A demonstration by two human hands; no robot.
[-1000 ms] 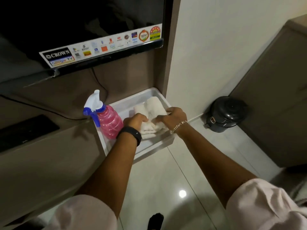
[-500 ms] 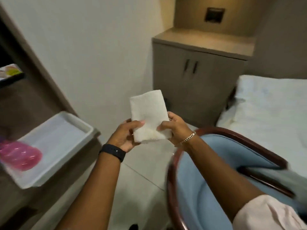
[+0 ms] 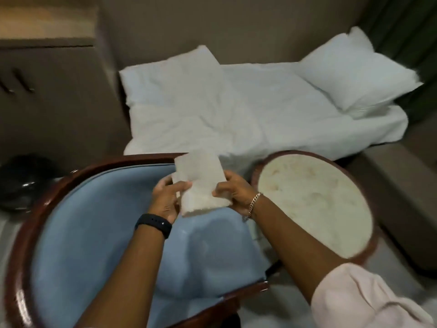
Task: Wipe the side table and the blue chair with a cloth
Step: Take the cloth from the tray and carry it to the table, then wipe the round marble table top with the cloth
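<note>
A folded white cloth (image 3: 201, 183) is held upright between both hands above the blue chair. My left hand (image 3: 165, 200) grips its left edge and my right hand (image 3: 234, 192) grips its right edge. The blue chair (image 3: 94, 233) with a dark red wooden frame fills the lower left, directly below my arms. The round side table (image 3: 314, 204) with a pale, stained top and a dark red rim stands to the right of the chair, just beyond my right wrist.
A bed with white sheets (image 3: 236, 119) and two pillows lies behind the chair and table. A brown cabinet (image 3: 47, 91) stands at the left, with a black bin (image 3: 21, 183) on the floor below it.
Both hands lifted the cloth out of the white tray, and my view swung right, away from the tray and spray bottle, to the chair, side table and bed.
</note>
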